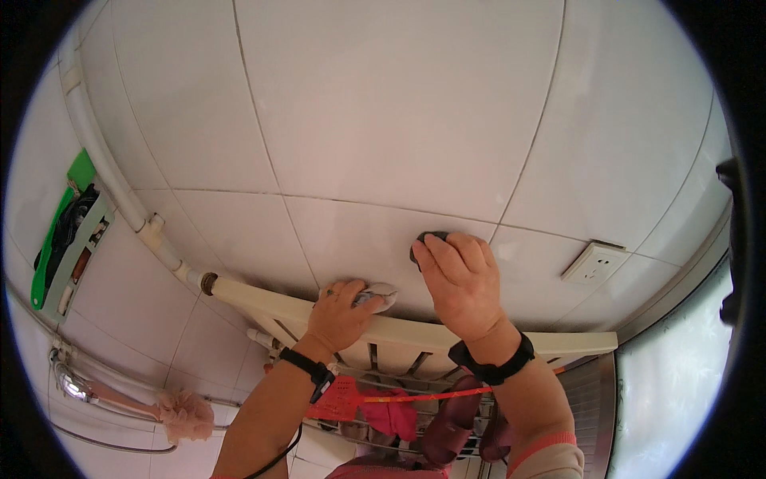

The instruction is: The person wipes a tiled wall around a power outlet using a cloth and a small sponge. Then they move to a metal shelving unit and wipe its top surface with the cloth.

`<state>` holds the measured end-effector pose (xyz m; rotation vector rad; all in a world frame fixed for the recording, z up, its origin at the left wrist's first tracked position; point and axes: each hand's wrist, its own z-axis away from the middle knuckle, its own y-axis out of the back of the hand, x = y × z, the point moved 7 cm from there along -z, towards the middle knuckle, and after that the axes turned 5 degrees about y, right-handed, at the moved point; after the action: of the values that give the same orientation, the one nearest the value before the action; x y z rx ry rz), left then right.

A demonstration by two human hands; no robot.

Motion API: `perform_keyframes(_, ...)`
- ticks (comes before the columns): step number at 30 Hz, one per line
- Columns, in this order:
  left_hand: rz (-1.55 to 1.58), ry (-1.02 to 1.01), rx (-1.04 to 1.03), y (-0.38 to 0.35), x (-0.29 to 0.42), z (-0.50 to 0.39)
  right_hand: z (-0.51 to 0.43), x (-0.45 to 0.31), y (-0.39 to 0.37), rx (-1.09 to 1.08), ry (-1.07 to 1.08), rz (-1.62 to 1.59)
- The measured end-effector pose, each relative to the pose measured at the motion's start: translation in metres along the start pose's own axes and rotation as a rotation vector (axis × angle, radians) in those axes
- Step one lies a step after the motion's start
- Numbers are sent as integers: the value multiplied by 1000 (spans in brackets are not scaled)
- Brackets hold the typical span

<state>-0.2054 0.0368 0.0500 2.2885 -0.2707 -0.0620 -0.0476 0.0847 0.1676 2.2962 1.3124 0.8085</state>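
My right hand (467, 284) presses a small dark pad (414, 254), perhaps a sponge, against the white wall tiles (389, 120), just below a horizontal grout line. Lower and to the left, my left hand (340, 317) grips a crumpled whitish cloth (380, 296) and rests at the top edge of a cream radiator (556, 343). Most of the dark pad is hidden under my right fingers. Each wrist wears a black band.
A wall socket (595, 263) sits to the right, near a frosted glass panel (670, 371). Below the radiator, a rack holds dark red slippers (452, 422) and a red plastic flyswatter (335, 398). Leftward are a white pipe (99, 132), a wall holder (84, 263) and a bath puff (187, 415).
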Motion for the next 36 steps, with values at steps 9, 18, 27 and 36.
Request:
perform_keyframes(9, 24, 8, -24, -2, -1, -1, 1, -2, 1, -6, -20, -39)
perform_keyframes(18, -28, 30, -40, -6, -2, 3, -4, -1, 7, 49, -61, -50)
perform_keyframes(27, 1, 20, -43, -5, -2, 2, -8, -1, 7, 45, -46, -53)
perform_keyframes(36, -11, 21, -37, -6, -1, 2, -7, 1, 13, 135, -43, -55)
